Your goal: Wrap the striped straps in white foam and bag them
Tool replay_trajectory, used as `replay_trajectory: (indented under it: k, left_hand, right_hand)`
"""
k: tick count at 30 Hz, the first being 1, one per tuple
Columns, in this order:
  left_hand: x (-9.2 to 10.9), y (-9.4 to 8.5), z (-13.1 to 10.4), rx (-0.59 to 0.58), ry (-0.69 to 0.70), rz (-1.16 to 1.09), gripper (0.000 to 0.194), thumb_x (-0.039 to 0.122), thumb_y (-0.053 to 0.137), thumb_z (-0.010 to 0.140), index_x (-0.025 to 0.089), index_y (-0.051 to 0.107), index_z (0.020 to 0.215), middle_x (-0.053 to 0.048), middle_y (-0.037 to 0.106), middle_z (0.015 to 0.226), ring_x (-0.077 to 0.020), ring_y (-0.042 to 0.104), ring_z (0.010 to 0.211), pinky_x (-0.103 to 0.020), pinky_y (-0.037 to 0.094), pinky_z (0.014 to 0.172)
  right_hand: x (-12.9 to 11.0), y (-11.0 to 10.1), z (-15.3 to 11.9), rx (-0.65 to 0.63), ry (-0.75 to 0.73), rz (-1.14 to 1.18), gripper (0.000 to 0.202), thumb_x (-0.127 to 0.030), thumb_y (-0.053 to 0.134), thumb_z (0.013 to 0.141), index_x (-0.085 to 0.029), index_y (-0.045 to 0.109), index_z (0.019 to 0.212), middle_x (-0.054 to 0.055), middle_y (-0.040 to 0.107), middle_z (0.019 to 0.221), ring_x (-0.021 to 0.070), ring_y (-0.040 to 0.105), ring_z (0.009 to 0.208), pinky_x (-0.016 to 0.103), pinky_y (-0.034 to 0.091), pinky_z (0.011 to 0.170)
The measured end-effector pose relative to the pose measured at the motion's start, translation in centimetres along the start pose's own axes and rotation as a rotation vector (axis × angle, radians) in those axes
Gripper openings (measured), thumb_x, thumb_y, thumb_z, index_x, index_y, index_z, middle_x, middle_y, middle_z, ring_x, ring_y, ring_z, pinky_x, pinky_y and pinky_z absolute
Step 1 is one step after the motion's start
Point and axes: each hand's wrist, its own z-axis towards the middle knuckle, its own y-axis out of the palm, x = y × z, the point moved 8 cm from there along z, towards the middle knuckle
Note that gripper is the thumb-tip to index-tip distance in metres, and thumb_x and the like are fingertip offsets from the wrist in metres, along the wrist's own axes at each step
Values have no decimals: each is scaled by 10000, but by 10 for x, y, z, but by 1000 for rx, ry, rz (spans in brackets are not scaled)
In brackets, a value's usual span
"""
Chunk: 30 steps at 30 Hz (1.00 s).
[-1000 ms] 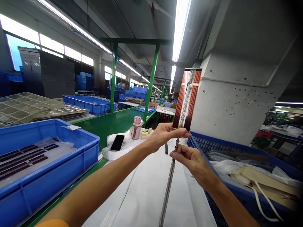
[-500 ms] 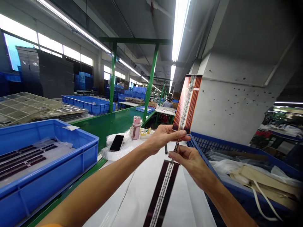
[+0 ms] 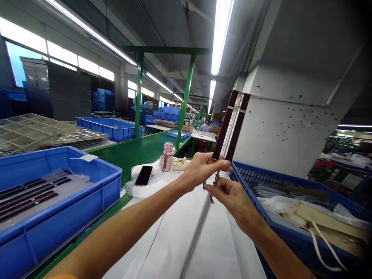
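My left hand (image 3: pixel 200 170) pinches the lower end of a model solar panel (image 3: pixel 224 133), two dark strips on either side of a silver lattice truss, pointing up and away from me. Just below it, my right hand (image 3: pixel 232 197) is closed on a thin metal connecting rod (image 3: pixel 216 179) with small collars. From beneath the right fingers a second panel (image 3: pixel 195 242) runs down toward me, seen edge-on as a narrow, blurred grey strip. Both panels appear joined in line through the rod, held above the white tabletop (image 3: pixel 171 236). The fingers hide part of the joint.
At left, a blue crate (image 3: pixel 112 186) holds similar dark panels on plastic wrap. A phone (image 3: pixel 143 175), a pink bottle (image 3: pixel 167 157) and a small tray (image 3: pixel 178 164) stand at the table's far end. On the right, a blue basket (image 3: pixel 247 190) contains plastic bags; a pillar (image 3: pixel 276 135) rises behind it.
The lower panel has turned from face-on to edge-on. The upper panel has tilted, its orange glare giving way to dark strips. Both hands stay nearly in place, still gripping.
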Motion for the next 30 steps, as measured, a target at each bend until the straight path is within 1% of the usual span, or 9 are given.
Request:
replay_trajectory:
  k: [2, 5, 8, 14, 16, 19, 22, 27, 30]
  left_hand:
    - [0, -1, 0, 31, 8, 35, 333, 401, 735, 714, 108, 658, 853, -102, 703, 818, -232, 657, 857, -296, 493, 756]
    - [-3, -1, -1, 3, -26, -32, 347, 409, 733, 714, 108, 656, 868, -100, 701, 826, -215, 657, 847, -300, 487, 788]
    - [-5, 0, -2, -34, -47, -78, 345, 409, 726, 723, 111, 657, 882, -97, 698, 844, -203, 655, 845, -306, 478, 807]
    - [-5, -1, 1, -10, -9, -22, 328, 389, 739, 716, 107, 662, 865, -93, 696, 826, -211, 651, 861, -309, 471, 811]
    - [-8, -2, 0, -10, -30, -33, 334, 393, 739, 715, 106, 665, 869, -91, 695, 826, -205, 649, 852, -305, 468, 807]
    - [-9, -1, -3, -29, -62, -76, 350, 404, 741, 709, 112, 664, 886, -93, 696, 849, -205, 649, 846, -304, 472, 786]
    - [-6, 3, -5, -47, -52, -102, 344, 411, 738, 710, 125, 662, 885, -90, 700, 855, -206, 651, 865, -311, 474, 802]
    - [-3, 5, -3, -7, 3, 10, 329, 407, 721, 726, 118, 667, 872, -93, 701, 835, -229, 656, 857, -290, 499, 734]
    - [-6, 0, -4, 17, -16, 18, 330, 405, 723, 727, 116, 663, 873, -97, 702, 838, -227, 657, 861, -279, 503, 728]
  right_hand:
    - [1, -4, 1, 55, -6, -85, 451, -463, 677, 771, -197, 360, 592, -63, 276, 566, 105, 237, 542, 273, 177, 502]
    - [-6, 0, 0, -32, -57, -111, 360, -435, 611, 834, -188, 434, 641, -48, 320, 606, 114, 274, 576, 275, 209, 524]
    - [-8, 2, -3, -104, -56, -33, 330, -417, 593, 849, -181, 461, 660, -37, 361, 632, 120, 301, 608, 275, 240, 554]
    - [0, -14, -1, 106, -32, -168, 481, -483, 647, 793, -203, 326, 570, -70, 242, 544, 101, 211, 523, 277, 174, 492]
    - [-3, -14, -1, 97, -49, -174, 407, -479, 638, 802, -195, 411, 621, -56, 324, 576, 108, 277, 543, 271, 215, 501]
    - [-7, -8, -3, -1, -56, -111, 279, -444, 621, 826, -180, 532, 804, -21, 447, 691, 138, 399, 643, 270, 300, 572]
    - [-6, -1, -5, -66, -59, -41, 304, -433, 602, 834, -183, 498, 696, -29, 396, 649, 134, 364, 626, 274, 283, 570]
    - [2, -13, -2, 128, 0, -213, 472, -444, 673, 761, -209, 306, 579, -73, 227, 553, 106, 196, 532, 277, 163, 498]
    - [0, -9, 0, 43, -6, -213, 400, -450, 643, 790, -199, 388, 612, -61, 294, 574, 112, 252, 553, 275, 204, 511]
